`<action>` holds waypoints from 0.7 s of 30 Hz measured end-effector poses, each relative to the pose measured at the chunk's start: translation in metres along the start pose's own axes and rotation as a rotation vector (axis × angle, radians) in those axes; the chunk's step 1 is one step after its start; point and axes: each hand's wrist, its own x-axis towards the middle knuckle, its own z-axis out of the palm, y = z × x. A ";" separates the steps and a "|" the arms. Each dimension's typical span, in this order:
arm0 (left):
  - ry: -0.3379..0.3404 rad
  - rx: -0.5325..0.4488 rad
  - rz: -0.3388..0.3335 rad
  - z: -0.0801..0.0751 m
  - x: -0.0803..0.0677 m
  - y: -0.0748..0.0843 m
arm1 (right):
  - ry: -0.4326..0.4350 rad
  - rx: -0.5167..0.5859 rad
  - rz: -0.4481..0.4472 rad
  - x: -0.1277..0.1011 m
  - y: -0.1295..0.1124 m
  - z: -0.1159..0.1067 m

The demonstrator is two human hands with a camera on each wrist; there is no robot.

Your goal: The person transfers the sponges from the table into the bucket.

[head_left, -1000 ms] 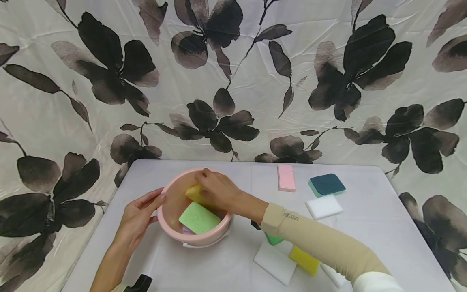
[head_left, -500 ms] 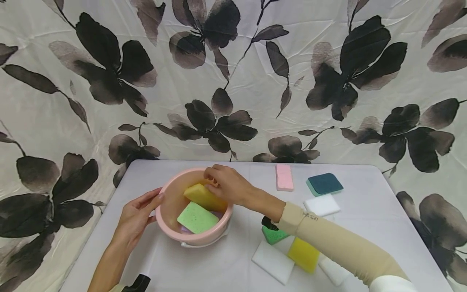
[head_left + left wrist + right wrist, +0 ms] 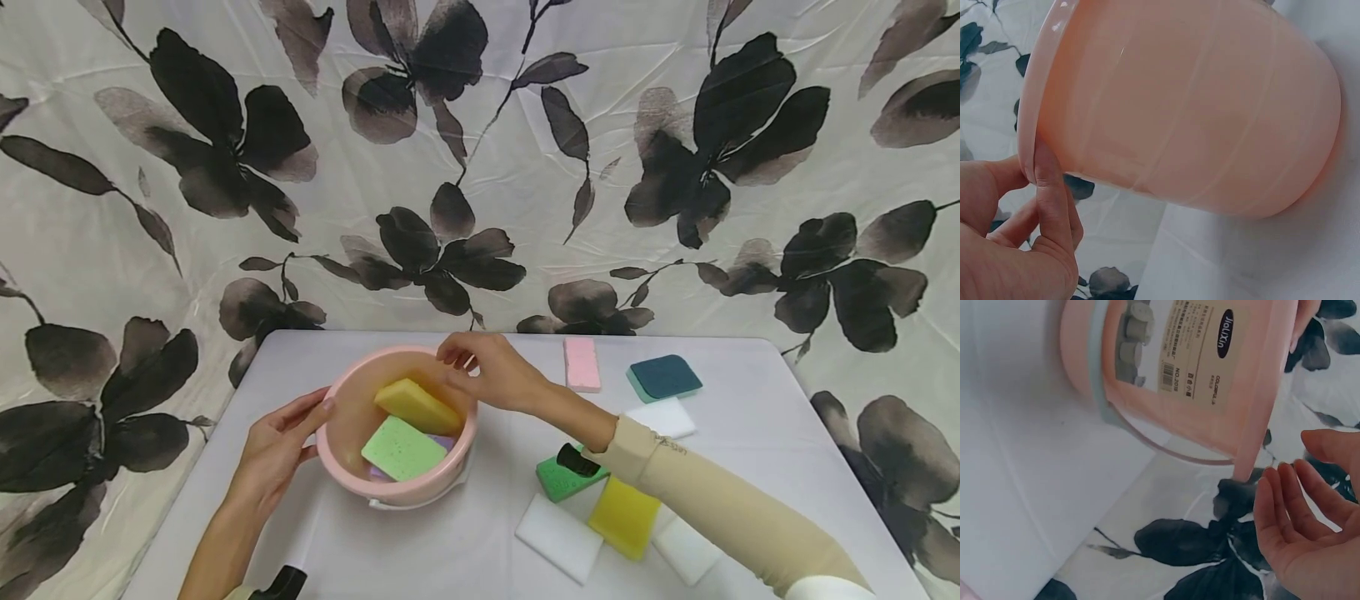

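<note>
A pink bucket stands on the table, with a yellow sponge and a light green sponge inside it. Under these, a purple sponge shows only at its edges. My left hand pinches the bucket's left rim between thumb and fingers; the left wrist view shows the same grip on the bucket wall's lip. Over the right rim hovers my right hand, its fingers loosely bent and holding nothing. In the right wrist view, gaps show between its thumb and fingers, beside the rim.
Right of the bucket lie a dark green sponge, a bright yellow sponge and white sponges. Farther back are a pink sponge, a teal sponge and another white sponge. The bucket's white handle hangs at its front.
My right hand has let go of the yellow sponge, which lies in the bucket, and has moved up and right to the rim. The left hand keeps its grip.
</note>
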 end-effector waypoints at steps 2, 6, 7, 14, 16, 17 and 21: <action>-0.004 -0.007 0.004 0.000 0.000 0.000 | 0.009 0.007 0.021 -0.003 0.002 -0.004; -0.013 -0.025 0.006 -0.001 0.000 -0.001 | 0.021 0.016 0.067 -0.011 0.008 -0.011; -0.015 -0.029 0.007 -0.001 0.001 0.000 | 0.025 0.019 0.077 -0.013 0.009 -0.012; -0.014 -0.026 -0.001 0.000 0.001 -0.001 | 0.047 0.040 0.123 -0.028 0.020 -0.022; -0.008 -0.020 -0.005 0.000 0.001 -0.001 | 0.053 0.048 0.127 -0.032 0.022 -0.024; -0.006 -0.018 -0.005 0.000 0.001 -0.001 | 0.056 0.049 0.132 -0.034 0.023 -0.025; -0.005 -0.019 -0.005 0.000 0.001 -0.001 | 0.072 0.054 0.157 -0.044 0.029 -0.027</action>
